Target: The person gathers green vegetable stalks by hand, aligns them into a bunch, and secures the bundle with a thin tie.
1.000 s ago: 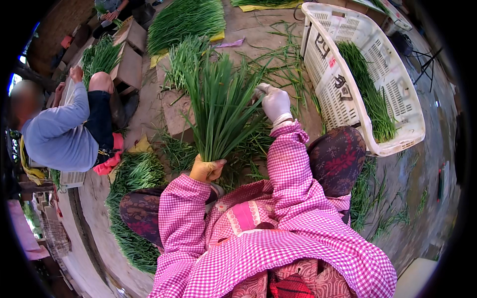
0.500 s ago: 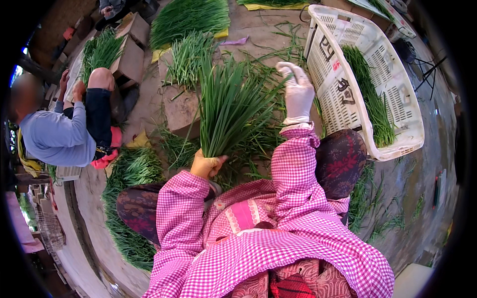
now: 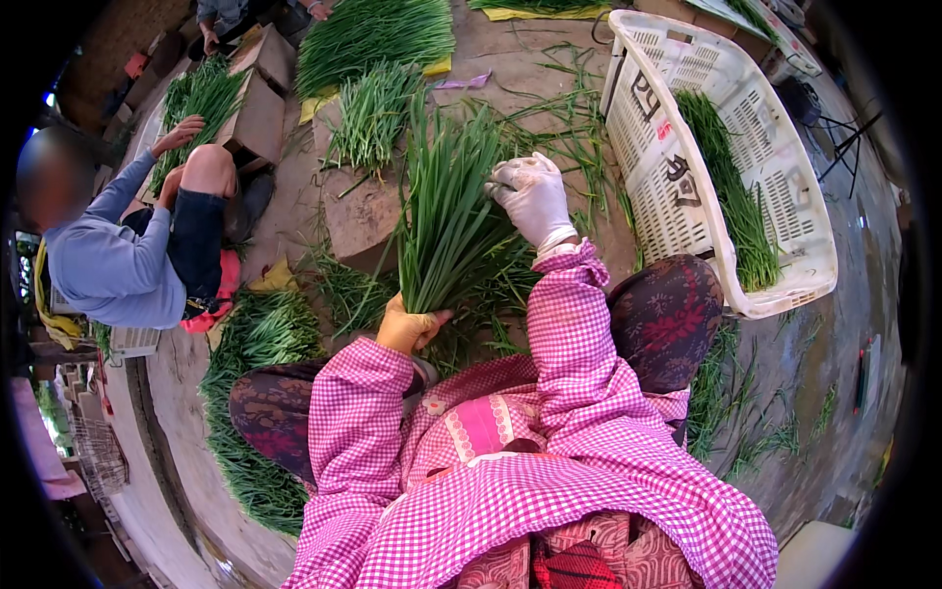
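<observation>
My left hand (image 3: 410,326), in a yellowish glove, is wrapped round the lower end of a bunch of chives (image 3: 444,211). The long green blades fan upward and away from me. Against the right side of the bunch is my right hand (image 3: 535,199), in a white glove, its fingers bent and closed at the outer blades. Its fingertips are partly hidden among the leaves. Loose chives lie under and beside the bunch. Just beyond it, a smaller pile of chives (image 3: 371,116) rests on a block (image 3: 358,218).
At right stands a white plastic crate (image 3: 726,240) with chives inside. A chive heap (image 3: 257,422) lies by my left knee, and a large pile (image 3: 373,44) sits farther off. A co-worker (image 3: 118,260) sits at left beside cardboard boxes (image 3: 257,123); another person shows partly at the far left.
My right hand has come in leftward from beside the crate to the bunch, its fingers closing at the blades. My left hand stays put. The co-worker's arm has reached forward over the chives.
</observation>
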`<state>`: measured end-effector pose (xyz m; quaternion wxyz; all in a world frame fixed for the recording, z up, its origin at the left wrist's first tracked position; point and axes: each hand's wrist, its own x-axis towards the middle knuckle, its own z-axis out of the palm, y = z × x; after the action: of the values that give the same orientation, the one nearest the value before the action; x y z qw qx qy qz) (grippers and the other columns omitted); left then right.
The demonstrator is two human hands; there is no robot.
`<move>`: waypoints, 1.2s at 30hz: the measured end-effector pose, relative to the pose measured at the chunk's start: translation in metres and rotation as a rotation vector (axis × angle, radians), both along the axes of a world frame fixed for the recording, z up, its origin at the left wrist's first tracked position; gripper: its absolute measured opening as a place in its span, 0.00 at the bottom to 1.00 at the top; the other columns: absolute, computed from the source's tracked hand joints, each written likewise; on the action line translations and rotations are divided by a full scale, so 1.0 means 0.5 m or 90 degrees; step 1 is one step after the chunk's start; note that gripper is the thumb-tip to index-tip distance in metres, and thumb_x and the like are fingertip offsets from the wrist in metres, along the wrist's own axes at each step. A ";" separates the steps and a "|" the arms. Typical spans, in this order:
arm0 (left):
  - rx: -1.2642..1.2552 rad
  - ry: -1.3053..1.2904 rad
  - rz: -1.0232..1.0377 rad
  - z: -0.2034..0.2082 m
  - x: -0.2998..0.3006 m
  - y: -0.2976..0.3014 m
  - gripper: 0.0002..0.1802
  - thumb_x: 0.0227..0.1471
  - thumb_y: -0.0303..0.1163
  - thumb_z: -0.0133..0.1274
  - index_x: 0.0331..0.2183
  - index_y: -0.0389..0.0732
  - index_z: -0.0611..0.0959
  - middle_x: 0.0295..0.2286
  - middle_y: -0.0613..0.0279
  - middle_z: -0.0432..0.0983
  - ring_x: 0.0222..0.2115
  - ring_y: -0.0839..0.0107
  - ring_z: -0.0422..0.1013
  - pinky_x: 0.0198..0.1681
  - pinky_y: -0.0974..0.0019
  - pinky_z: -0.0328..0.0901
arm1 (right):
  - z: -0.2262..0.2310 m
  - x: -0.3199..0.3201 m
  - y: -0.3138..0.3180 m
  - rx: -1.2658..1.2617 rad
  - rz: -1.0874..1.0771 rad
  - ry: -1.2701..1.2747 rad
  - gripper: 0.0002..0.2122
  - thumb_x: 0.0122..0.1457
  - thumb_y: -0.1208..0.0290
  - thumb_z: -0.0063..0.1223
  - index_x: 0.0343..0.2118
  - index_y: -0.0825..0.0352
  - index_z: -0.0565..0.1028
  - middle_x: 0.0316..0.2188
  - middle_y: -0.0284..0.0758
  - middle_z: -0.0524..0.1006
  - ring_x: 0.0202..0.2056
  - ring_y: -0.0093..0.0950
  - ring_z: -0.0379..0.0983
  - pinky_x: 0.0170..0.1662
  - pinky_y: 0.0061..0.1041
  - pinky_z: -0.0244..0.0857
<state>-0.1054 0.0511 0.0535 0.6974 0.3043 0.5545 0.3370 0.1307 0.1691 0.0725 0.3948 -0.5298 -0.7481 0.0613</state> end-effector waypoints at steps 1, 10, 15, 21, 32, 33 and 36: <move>0.006 0.000 -0.004 0.000 0.000 0.000 0.20 0.40 0.11 0.55 0.38 0.38 0.75 0.15 0.66 0.68 0.09 0.80 0.58 0.10 0.75 0.48 | -0.002 -0.003 0.000 0.022 -0.014 0.007 0.08 0.46 0.63 0.59 0.26 0.61 0.79 0.31 0.32 0.78 0.39 0.31 0.72 0.46 0.31 0.62; 0.029 0.018 0.055 0.001 0.000 -0.002 0.14 0.41 0.12 0.55 0.33 0.37 0.76 0.12 0.67 0.63 0.07 0.80 0.54 0.09 0.74 0.44 | -0.023 0.047 0.010 -0.047 -0.260 0.456 0.05 0.52 0.76 0.53 0.31 0.64 0.78 0.29 0.33 0.78 0.32 0.29 0.74 0.38 0.25 0.67; 0.019 0.049 0.054 0.009 0.006 0.000 0.15 0.41 0.12 0.55 0.34 0.37 0.77 0.13 0.66 0.66 0.07 0.80 0.54 0.09 0.74 0.45 | 0.013 0.024 0.006 0.078 -0.160 0.244 0.05 0.52 0.71 0.54 0.31 0.62 0.78 0.34 0.36 0.78 0.38 0.35 0.73 0.44 0.30 0.64; -0.008 0.058 -0.008 -0.005 -0.004 -0.002 0.29 0.40 0.07 0.52 0.45 0.42 0.74 0.28 0.62 0.76 0.14 0.81 0.62 0.15 0.77 0.55 | -0.054 0.022 0.020 -0.117 -0.150 -0.052 0.09 0.52 0.59 0.53 0.30 0.57 0.79 0.36 0.33 0.78 0.42 0.34 0.70 0.47 0.34 0.61; 0.027 0.108 0.009 -0.002 -0.009 -0.001 0.27 0.40 0.10 0.56 0.44 0.42 0.75 0.23 0.68 0.73 0.13 0.81 0.60 0.14 0.76 0.54 | -0.053 0.045 0.012 -0.232 -0.236 0.206 0.16 0.56 0.54 0.50 0.25 0.63 0.78 0.30 0.38 0.78 0.35 0.40 0.72 0.39 0.35 0.63; 0.035 0.103 0.013 -0.003 -0.010 -0.002 0.27 0.40 0.10 0.56 0.44 0.42 0.75 0.23 0.68 0.73 0.13 0.81 0.60 0.14 0.76 0.53 | -0.051 0.050 0.014 -0.265 -0.245 0.295 0.16 0.56 0.55 0.50 0.24 0.63 0.78 0.29 0.39 0.78 0.34 0.40 0.72 0.39 0.36 0.63; 0.044 0.085 0.021 -0.005 -0.012 -0.003 0.27 0.41 0.09 0.54 0.44 0.41 0.75 0.23 0.67 0.74 0.13 0.82 0.59 0.14 0.76 0.54 | -0.052 0.051 0.021 -0.143 -0.282 0.402 0.12 0.56 0.61 0.52 0.26 0.65 0.78 0.31 0.39 0.78 0.36 0.38 0.73 0.39 0.34 0.64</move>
<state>-0.1113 0.0497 0.0510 0.6424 0.3408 0.5925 0.3466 0.1560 0.1794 0.0466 0.5485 -0.6733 -0.4463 0.2163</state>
